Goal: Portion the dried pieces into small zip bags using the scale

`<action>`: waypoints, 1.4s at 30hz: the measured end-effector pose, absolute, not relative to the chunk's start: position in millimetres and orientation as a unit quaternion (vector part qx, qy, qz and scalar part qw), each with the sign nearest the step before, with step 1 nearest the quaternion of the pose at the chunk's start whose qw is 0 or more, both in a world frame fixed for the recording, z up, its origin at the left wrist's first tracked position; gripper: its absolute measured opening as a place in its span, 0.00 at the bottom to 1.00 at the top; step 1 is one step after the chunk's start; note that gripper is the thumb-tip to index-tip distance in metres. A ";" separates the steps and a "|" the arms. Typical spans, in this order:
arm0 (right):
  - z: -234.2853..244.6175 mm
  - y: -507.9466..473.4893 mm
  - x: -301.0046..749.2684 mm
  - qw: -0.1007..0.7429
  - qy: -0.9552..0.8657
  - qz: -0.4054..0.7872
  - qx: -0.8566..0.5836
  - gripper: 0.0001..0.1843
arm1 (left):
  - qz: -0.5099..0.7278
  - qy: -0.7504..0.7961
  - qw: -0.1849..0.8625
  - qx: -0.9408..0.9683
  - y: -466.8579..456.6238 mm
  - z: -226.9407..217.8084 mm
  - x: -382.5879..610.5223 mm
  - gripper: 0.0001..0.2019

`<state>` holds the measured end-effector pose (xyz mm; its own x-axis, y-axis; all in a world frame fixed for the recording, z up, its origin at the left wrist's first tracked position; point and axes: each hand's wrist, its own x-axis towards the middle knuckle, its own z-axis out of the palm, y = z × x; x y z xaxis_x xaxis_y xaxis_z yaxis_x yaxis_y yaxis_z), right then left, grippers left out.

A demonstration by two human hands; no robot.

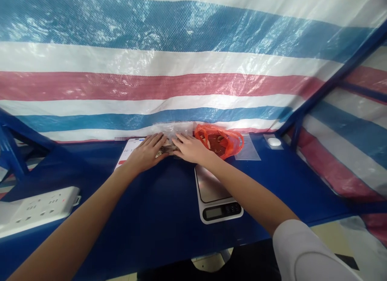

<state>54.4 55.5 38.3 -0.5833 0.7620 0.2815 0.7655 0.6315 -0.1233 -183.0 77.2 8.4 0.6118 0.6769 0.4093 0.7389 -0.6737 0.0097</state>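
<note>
Your left hand [145, 152] and right hand [190, 148] are together at 12 o'clock, fingertips nearly meeting on a clear plastic bag [172, 130] of brown pieces; grip unconfirmed. An orange bag [218, 140] lies at 1 o'clock, a scale [211, 192] just nearer you.

Far side: a woven plastic tarp [151, 59] is showing a rough, fine weave under a glossy coating, with glare catching along its stripes. A thin orange plastic bag [219, 142] is shining in crinkled folds, and a clear plastic bag [172, 130] is glinting just left of it. Near centre, a kitchen scale [210, 184] is presenting a brushed metal platform on a white plastic body (smooth, faintly glossy). Near left, a power strip [39, 208] is looking like matt white plastic. A blue tabletop [157, 220] is reading smooth and semi-matt.
</note>
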 end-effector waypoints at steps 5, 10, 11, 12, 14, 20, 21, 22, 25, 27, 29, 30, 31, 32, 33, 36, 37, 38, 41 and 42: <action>35.0 59.3 60.3 0.168 -0.891 -0.006 -0.421 0.28 | -0.207 -0.395 0.066 -0.893 85.3 9.4 -182.1 0.30; 41.9 53.4 64.8 0.185 -0.884 0.000 -0.429 0.24 | -0.205 -0.416 0.072 -0.883 79.5 12.5 -180.4 0.32; 44.9 50.4 66.3 0.191 -0.882 0.009 -0.431 0.24 | -0.211 -0.416 0.076 -0.881 76.4 13.6 -178.7 0.32; 47.9 46.6 68.4 0.195 -0.880 0.019 -0.433 0.24 | -0.218 -0.416 0.082 -0.879 72.7 14.9 -176.3 0.32; 52.4 37.2 74.2 0.207 -0.876 0.035 -0.435 0.24 | -0.236 -0.417 0.095 -0.873 63.5 18.2 -169.4 0.30; 39.3 -0.9 114.8 0.283 -0.854 0.013 -0.437 0.21 | -0.288 -0.433 0.115 -0.846 22.8 20.8 -139.1 0.25; 34.1 -8.6 125.7 0.293 -0.849 0.008 -0.440 0.21 | -0.292 -0.437 0.115 -0.843 15.1 19.0 -133.6 0.25; 28.8 -16.6 137.7 0.300 -0.843 0.003 -0.447 0.21 | -0.293 -0.441 0.112 -0.841 7.7 16.6 -128.3 0.24; 13.1 -40.1 177.3 0.322 -0.810 -0.004 -0.490 0.21 | -0.285 -0.455 0.096 -0.838 -10.9 7.2 -114.0 0.24; 3.1 -51.9 203.5 0.343 -0.778 -0.003 -0.527 0.20 | -0.276 -0.463 0.081 -0.839 -18.9 0.0 -106.4 0.25; -7.1 -57.2 225.9 0.352 -0.748 0.000 -0.563 0.20 | -0.269 -0.474 0.070 -0.836 -23.8 -7.3 -100.0 0.26; -12.4 -57.3 234.8 0.347 -0.740 0.001 -0.576 0.20 | -0.267 -0.480 0.066 -0.833 -25.3 -10.9 -97.2 0.26; -17.7 -55.8 242.0 0.337 -0.735 -0.002 -0.589 0.19 | -0.265 -0.486 0.063 -0.831 -26.5 -14.3 -94.6 0.27; -23.0 -53.3 247.4 0.318 -0.734 -0.007 -0.600 0.19 | -0.263 -0.492 0.060 -0.828 -27.4 -17.5 -92.4 0.27; -28.2 -50.3 251.1 0.295 -0.736 -0.014 -0.609 0.18 | -0.259 -0.499 0.057 -0.825 -28.1 -20.4 -90.5 0.28; -40.6 -42.5 254.5 0.239 -0.742 -0.016 -0.626 0.18 | -0.239 -0.520 0.047 -0.819 -29.2 -26.7 -87.6 0.28; -43.3 -41.2 254.4 0.229 -0.744 -0.014 -0.628 0.19 | -0.230 -0.526 0.043 -0.818 -29.4 -28.0 -87.4 0.29; -45.2 -40.7 254.3 0.223 -0.745 -0.012 -0.629 0.19 | -0.221 -0.531 0.038 -0.817 -29.6 -28.9 -87.5 0.29; -47.1 -42.1 255.1 0.214 -0.751 -0.007 -0.625 0.20 | -0.191 -0.542 0.024 -0.818 -30.0 -29.9 -87.9 0.30; -46.9 -42.9 255.7 0.211 -0.752 -0.006 -0.624 0.20 | -0.181 -0.546 0.020 -0.818 -30.1 -29.9 -87.8 0.30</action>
